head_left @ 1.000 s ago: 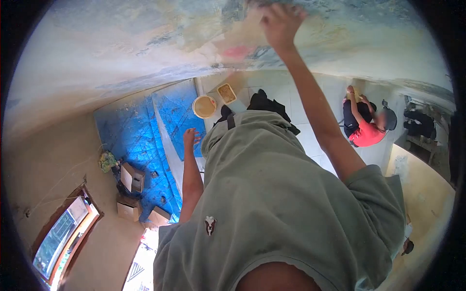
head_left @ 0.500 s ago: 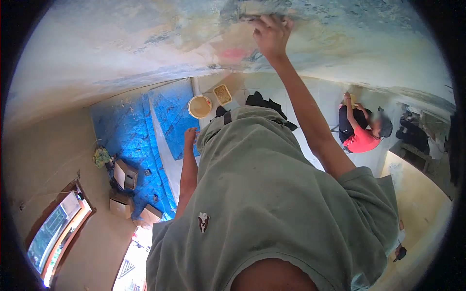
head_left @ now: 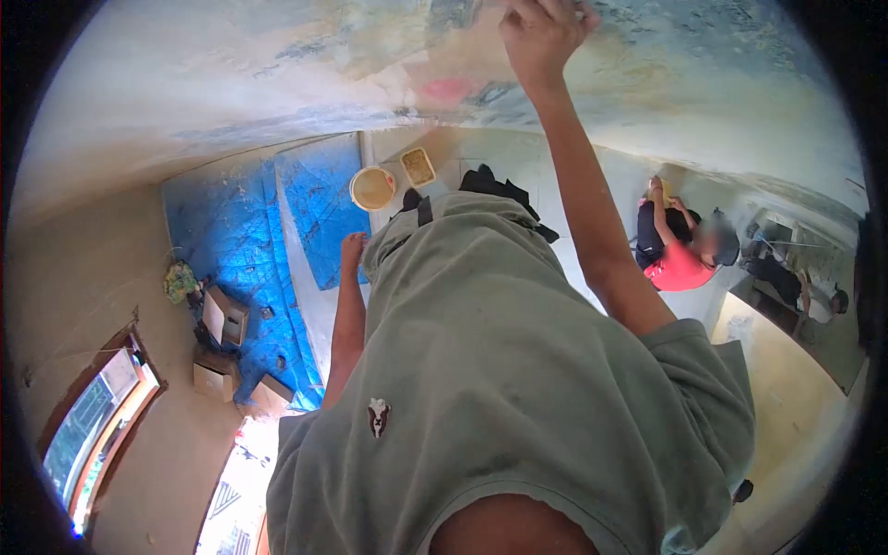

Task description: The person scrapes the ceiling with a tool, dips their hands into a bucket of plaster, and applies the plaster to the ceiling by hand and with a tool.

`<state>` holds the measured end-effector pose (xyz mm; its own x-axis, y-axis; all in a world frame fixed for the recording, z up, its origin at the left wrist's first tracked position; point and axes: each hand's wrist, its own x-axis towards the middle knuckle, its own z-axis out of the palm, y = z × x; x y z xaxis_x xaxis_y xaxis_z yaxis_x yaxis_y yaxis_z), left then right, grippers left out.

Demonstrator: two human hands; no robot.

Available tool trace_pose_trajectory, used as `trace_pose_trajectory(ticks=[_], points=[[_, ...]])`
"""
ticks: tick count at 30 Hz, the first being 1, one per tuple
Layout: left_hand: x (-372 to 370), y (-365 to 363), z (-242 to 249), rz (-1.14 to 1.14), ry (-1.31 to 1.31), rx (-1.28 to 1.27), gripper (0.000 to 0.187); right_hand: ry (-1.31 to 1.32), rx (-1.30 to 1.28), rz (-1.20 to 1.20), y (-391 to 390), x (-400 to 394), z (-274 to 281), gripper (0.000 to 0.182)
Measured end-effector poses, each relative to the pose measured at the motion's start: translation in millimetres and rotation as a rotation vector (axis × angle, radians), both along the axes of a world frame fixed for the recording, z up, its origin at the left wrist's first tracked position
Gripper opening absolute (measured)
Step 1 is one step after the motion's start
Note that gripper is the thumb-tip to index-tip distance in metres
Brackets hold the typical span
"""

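Note:
My right hand (head_left: pixel 548 42) is raised at the top edge of the view, against the patchy, paint-smeared wall (head_left: pixel 370 55). Its fingers are curled and partly cut off by the frame, and whatever they hold is hidden. A pink patch shows on the wall to the left of that hand. My left hand (head_left: pixel 353 248) hangs low beside my trousers, seen small, its fingers curled in and nothing plainly visible in them. Nearest to it on the floor stand a round bucket (head_left: pixel 373 189) and a rectangular tub (head_left: pixel 418 167) with tan contents.
A blue sheet (head_left: pixel 250 268) covers the floor at the left, with open cardboard boxes (head_left: pixel 225 317) on it. A person in a red top (head_left: pixel 680 268) crouches at the right. Farther right, another person (head_left: pixel 819 301) is near an opening. A window (head_left: pixel 97 416) is at lower left.
My right hand has moved up and to the right along the wall, now partly out of frame. The room has shifted slightly left in view. The far-right person shows more clearly.

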<state>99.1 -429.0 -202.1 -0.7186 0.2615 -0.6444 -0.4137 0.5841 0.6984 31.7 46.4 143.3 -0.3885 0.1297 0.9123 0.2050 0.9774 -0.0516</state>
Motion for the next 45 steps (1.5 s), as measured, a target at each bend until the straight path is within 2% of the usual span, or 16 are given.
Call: trace_pose_trajectory(ticks=[1, 3, 5, 9, 11, 14, 17, 21, 24, 28, 30, 32, 33, 38, 42, 45], points=[[2, -12, -18, -0.004, -0.001, 0.000, 0.032, -0.068, -0.060, -0.087, -2, -1, -17, 0.022], [-1, -23, -52, -0.254, 0.126, -0.079, 0.032, -0.177, -0.057, -0.050, -6, 8, -58, 0.023], [-2, -18, -40, -0.188, 0.078, -0.066, 0.032, -0.250, -0.020, 0.021, -2, 10, -81, 0.022], [-6, -9, -13, -0.091, 0.073, -0.029, 0.032, -0.243, -0.047, -0.006, -8, 4, -29, 0.020], [-9, -7, -14, -0.047, -0.001, -0.032, 0.032, -0.066, -0.041, 0.004, -7, -1, -12, 0.018], [-8, -10, -7, -0.019, -0.058, -0.046, 0.033, -0.265, -0.069, -0.083, -3, 12, -75, 0.019], [-11, -21, -31, -0.102, 0.020, -0.046, 0.034, -0.254, -0.083, -0.016, 3, 17, -91, 0.018], [-7, -23, -28, -0.127, 0.046, -0.081, 0.035, -0.060, -0.067, -0.036, -1, 7, -5, 0.016], [1, -43, -80, -0.096, 0.042, -0.067, 0.035, -0.099, -0.052, -0.067, 0, 7, -34, 0.017], [-5, -34, -74, -0.269, 0.069, -0.125, 0.035, -0.281, -0.098, 0.037, 5, 17, -95, 0.019], [-10, -11, -33, -0.119, -0.033, -0.128, 0.036, -0.272, -0.087, 0.037, 3, 15, -69, 0.020], [-7, -3, -31, -0.014, -0.082, -0.069, 0.036, -0.115, -0.052, -0.030, -2, 9, -22, 0.020], [-8, -1, -28, 0.091, -0.119, -0.015, 0.037, -0.117, -0.051, -0.026, -2, 9, -25, 0.020], [-12, 4, -30, 0.063, -0.153, -0.013, 0.036, -0.263, -0.043, -0.020, 0, 15, -74, 0.019], [-5, 7, -18, 0.105, -0.170, -0.008, 0.034, -0.249, -0.032, -0.011, -1, 8, -45, 0.023], [3, -8, -41, 0.030, -0.114, -0.023, 0.035, -0.071, -0.067, -0.020, -4, 5, -34, 0.025]])
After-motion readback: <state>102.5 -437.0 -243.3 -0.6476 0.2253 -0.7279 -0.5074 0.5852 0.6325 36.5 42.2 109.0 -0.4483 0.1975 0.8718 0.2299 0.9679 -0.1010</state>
